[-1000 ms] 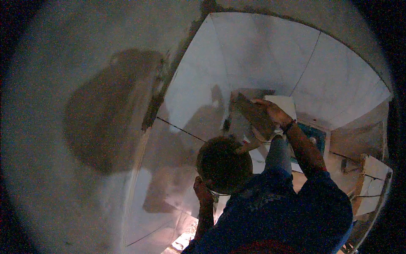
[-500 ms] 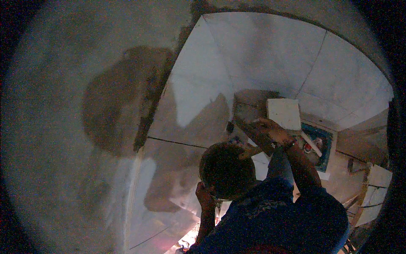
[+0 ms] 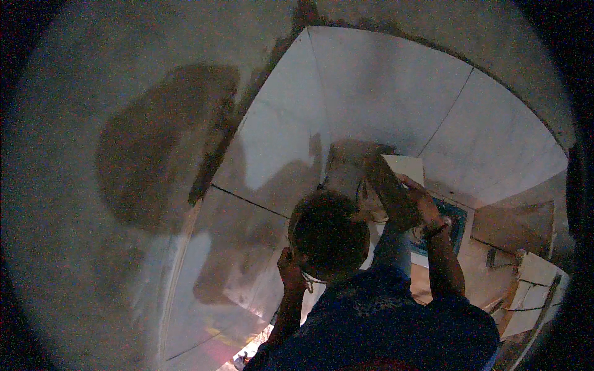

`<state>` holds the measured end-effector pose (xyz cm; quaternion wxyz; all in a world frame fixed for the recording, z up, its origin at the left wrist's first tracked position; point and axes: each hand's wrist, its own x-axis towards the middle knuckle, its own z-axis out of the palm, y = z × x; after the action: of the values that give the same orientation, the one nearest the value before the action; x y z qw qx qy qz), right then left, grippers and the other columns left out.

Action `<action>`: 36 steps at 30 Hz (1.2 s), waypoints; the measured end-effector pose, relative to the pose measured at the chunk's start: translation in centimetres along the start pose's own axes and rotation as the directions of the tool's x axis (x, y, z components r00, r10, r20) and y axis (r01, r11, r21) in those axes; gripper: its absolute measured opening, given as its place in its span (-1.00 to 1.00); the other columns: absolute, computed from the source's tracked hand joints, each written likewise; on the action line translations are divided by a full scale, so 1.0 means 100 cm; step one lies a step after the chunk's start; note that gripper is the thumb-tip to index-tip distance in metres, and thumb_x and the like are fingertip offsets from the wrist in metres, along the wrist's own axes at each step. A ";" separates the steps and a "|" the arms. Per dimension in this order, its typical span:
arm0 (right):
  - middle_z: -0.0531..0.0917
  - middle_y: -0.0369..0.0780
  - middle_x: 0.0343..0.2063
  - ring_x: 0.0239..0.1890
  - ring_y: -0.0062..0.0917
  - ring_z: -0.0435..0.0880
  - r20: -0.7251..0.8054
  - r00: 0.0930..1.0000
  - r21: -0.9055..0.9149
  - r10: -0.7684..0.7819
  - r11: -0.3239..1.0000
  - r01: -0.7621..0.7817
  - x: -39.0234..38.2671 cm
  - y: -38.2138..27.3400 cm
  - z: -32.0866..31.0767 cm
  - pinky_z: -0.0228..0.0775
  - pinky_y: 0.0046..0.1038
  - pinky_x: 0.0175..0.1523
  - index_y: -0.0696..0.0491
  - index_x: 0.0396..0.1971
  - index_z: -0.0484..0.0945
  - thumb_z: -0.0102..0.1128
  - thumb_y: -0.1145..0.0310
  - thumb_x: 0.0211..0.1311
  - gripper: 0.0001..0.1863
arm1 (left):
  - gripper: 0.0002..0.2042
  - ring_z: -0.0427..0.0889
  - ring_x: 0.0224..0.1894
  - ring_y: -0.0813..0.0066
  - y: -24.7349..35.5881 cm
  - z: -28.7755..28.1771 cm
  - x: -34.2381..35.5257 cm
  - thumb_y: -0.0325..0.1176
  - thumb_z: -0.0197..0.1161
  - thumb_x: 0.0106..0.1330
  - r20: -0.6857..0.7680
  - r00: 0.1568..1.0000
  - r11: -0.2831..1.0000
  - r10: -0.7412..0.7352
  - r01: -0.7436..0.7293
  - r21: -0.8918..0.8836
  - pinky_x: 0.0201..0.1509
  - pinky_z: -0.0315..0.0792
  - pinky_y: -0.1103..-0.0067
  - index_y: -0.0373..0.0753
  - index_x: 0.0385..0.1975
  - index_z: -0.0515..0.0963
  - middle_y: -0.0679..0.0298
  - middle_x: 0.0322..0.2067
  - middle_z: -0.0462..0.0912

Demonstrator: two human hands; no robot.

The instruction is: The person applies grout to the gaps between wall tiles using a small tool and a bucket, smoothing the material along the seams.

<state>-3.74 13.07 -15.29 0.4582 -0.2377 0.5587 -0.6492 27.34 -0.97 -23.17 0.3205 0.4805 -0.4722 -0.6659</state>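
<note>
Pale wall panels with dark seams fill the upper middle of the frame, beside a rough grey wall bearing a large shadow at left. Right of centre, a co-worker's right hand lies along a dark brown slab, fingers close together against its edge; how firmly they press, one cannot tell. Just beyond stands a cream block or box. Behind the wrist shows a teal rectangular tray, partly hidden, its contents too dark to tell. At lower centre-left, the co-worker's left hand is curled beside the head. The wearer's own hands are out of view, so their fingers cannot be told.
</note>
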 end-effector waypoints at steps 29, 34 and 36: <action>0.42 -0.27 0.01 0.01 -0.50 0.42 0.279 0.684 -0.495 -0.675 0.509 0.704 0.234 -0.170 -0.003 0.34 -0.46 0.04 0.08 0.04 0.31 0.03 0.13 0.16 -0.51 | -0.79 0.42 -0.41 0.48 -0.077 -0.044 -0.046 -0.48 0.20 -0.18 -0.139 0.990 0.996 -0.025 0.014 -0.084 -0.29 0.32 0.55 -0.28 -0.47 0.41 0.32 -0.49 0.48; 0.49 -0.12 -0.09 -0.06 -0.31 0.48 0.524 0.475 -0.850 -0.707 -0.405 0.337 0.250 -0.169 0.005 0.33 -0.34 0.03 0.10 -0.03 0.37 0.02 0.24 0.14 -0.59 | -0.75 0.37 -0.41 0.51 -0.063 -0.034 -0.049 -0.47 0.20 -0.25 -0.150 0.987 0.995 -0.052 0.063 0.071 -0.32 0.30 0.56 -0.27 -0.49 0.38 0.32 -0.48 0.46; 0.50 -0.06 -0.13 -0.08 -0.23 0.48 0.497 0.526 -0.866 -0.690 -0.355 0.351 0.248 -0.175 0.012 0.32 -0.30 0.03 0.13 -0.06 0.38 0.02 0.28 0.13 -0.62 | -0.75 0.36 -0.40 0.52 -0.064 -0.032 -0.052 -0.47 0.20 -0.26 -0.147 0.986 0.990 -0.075 0.056 -0.128 -0.33 0.29 0.56 -0.26 -0.49 0.37 0.32 -0.48 0.44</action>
<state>-20.09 -9.62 -3.53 -0.2822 -0.6225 0.6937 -0.2272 32.26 4.82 -27.65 0.3623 0.5243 -0.3885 -0.6656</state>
